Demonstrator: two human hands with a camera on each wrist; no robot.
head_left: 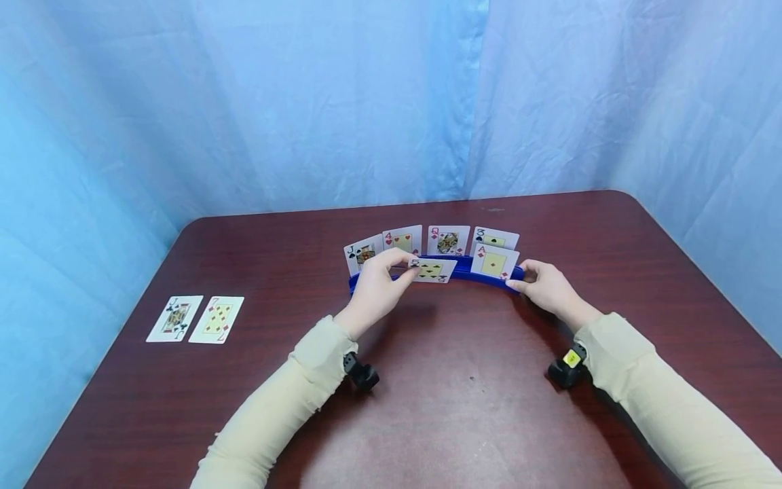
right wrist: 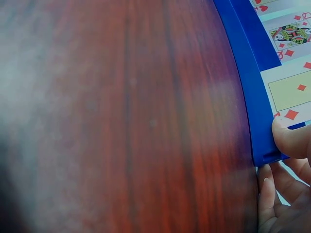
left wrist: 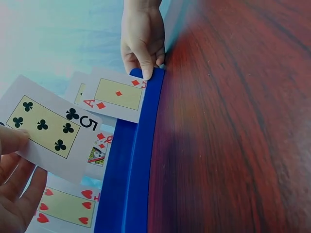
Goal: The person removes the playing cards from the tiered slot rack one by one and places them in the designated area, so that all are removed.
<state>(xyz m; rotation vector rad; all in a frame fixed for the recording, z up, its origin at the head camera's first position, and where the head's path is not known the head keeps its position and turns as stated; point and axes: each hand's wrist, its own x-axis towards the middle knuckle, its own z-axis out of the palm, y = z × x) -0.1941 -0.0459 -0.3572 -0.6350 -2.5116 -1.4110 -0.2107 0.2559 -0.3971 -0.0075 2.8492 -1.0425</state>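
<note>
My left hand (head_left: 380, 288) pinches a five of clubs (left wrist: 46, 126) between thumb and fingers, in front of a curved blue card holder (head_left: 464, 267). The card is tilted and held before the back row. At the holder's right end, my right hand (head_left: 550, 288) grips it, with the thumb in front. Beside that thumb an ace of diamonds (head_left: 496, 263) stands in the front slot. Behind stand a jack (head_left: 364, 255), a four of hearts (head_left: 403, 239), a queen of diamonds (head_left: 449, 241) and a black three (head_left: 496, 238), partly hidden by the ace.
Two cards lie face up on the dark red table (head_left: 275, 258) at the left: a jack of clubs (head_left: 175, 319) and a seven of diamonds (head_left: 216, 320). Light blue curtains (head_left: 318, 102) hang behind the table and at both sides.
</note>
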